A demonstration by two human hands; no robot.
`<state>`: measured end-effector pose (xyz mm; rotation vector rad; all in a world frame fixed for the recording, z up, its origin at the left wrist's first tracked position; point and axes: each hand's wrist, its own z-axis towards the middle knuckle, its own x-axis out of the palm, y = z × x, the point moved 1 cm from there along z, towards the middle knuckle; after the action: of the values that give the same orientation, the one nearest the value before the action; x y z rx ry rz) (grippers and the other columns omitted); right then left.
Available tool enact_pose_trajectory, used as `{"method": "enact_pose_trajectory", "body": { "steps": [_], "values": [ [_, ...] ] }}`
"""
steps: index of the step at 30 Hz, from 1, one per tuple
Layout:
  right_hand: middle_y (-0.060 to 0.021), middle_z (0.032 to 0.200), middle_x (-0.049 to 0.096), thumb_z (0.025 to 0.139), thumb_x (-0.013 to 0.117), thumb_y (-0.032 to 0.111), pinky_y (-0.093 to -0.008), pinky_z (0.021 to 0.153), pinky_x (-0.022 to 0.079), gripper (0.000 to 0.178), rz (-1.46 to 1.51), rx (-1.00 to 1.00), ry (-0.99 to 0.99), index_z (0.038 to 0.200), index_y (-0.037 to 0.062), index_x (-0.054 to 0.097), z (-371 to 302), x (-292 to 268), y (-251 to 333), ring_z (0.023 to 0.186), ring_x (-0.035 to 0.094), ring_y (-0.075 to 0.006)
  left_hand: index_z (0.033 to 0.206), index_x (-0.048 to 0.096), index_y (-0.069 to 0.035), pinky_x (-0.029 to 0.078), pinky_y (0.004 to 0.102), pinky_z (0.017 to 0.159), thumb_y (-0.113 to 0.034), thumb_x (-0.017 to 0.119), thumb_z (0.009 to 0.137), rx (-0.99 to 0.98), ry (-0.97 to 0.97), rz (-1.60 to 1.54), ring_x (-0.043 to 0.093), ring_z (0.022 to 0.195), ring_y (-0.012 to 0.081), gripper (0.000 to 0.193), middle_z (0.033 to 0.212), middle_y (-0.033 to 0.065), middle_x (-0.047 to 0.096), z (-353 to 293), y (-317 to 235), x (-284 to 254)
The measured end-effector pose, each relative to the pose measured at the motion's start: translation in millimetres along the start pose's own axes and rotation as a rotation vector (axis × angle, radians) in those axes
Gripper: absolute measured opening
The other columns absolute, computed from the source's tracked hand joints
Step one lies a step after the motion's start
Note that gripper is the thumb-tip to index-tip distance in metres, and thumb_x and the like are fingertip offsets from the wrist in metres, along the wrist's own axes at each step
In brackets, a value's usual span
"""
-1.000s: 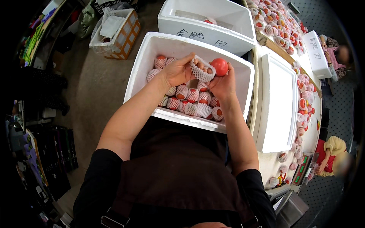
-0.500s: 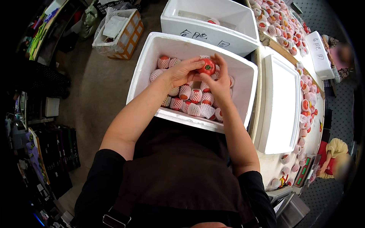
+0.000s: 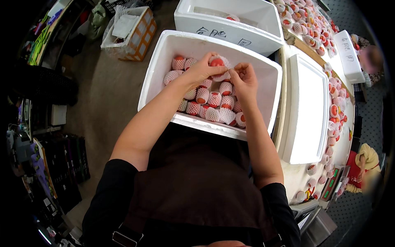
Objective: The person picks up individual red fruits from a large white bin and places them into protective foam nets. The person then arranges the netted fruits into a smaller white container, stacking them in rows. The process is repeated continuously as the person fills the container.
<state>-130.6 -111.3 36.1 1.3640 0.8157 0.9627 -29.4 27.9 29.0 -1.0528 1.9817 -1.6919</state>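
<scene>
My left hand (image 3: 201, 70) is closed round a red tomato (image 3: 216, 62), thumb across its near side. Whitish foam netting (image 3: 225, 61) shows around the fruit. Beside it, my right hand (image 3: 246, 81) has its thumb and forefinger pinched at the edge of that netting. Both hands are over a white foam box (image 3: 263, 103), where several tomatoes in white foam nets (image 3: 202, 96) lie packed at the near and left parts. My hands and forearms cover some of them.
Behind stands another foam box (image 3: 263, 45) with a netted tomato inside. On the table at right are a white foam lid (image 3: 306, 111), many netted tomatoes (image 3: 310, 33) and a scale (image 3: 330, 183). An orange-and-white crate (image 3: 140, 39) sits at far left. Two people are at the right.
The tomato was bare, its green stem up, with both hands near it. Now white netting surrounds it, and my right hand has shifted to its right side in a pinch.
</scene>
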Motion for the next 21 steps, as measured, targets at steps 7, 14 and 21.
{"method": "enact_pose_trajectory", "body": {
  "steps": [7,14,21],
  "values": [
    [-0.0205,0.104,0.058,0.073,0.077,0.023,-0.0372,0.084,0.048,0.063,-0.68,-0.38,0.111,0.124,-0.0012,0.048,15.4,20.7,18.1,0.097,0.06,-0.0303,0.126,0.047,-0.007,0.053,0.0296,0.072,-0.051,0.045,0.096,-0.102,0.051,-0.278,0.063,0.086,0.0159,0.053,0.111,0.0069,0.06,-0.7,-8.3,-2.2],
    [-0.0179,0.106,0.062,0.097,0.051,0.034,-0.0352,0.086,0.053,0.046,0.37,0.137,0.09,0.12,-0.0057,0.048,104.1,-10.4,41.0,0.096,0.066,-0.0313,0.105,0.052,-0.005,0.044,0.0263,0.053,-0.042,0.038,0.097,0.007,-0.406,-0.393,0.052,0.058,0.013,0.041,0.071,0.0076,0.061,13.8,-1.7,-27.9],
    [-0.0209,0.104,0.066,0.091,0.053,0.033,-0.0374,0.077,0.054,0.041,-0.621,0.382,0.304,0.113,-0.0016,0.053,75.0,31.8,12.7,0.089,0.067,-0.0299,0.099,0.052,-0.005,0.042,0.0249,0.052,-0.029,0.046,0.093,0.072,-0.611,-0.395,0.05,0.057,0.0112,0.026,0.07,0.0045,0.057,10.6,0.1,-32.1]
  ]
}}
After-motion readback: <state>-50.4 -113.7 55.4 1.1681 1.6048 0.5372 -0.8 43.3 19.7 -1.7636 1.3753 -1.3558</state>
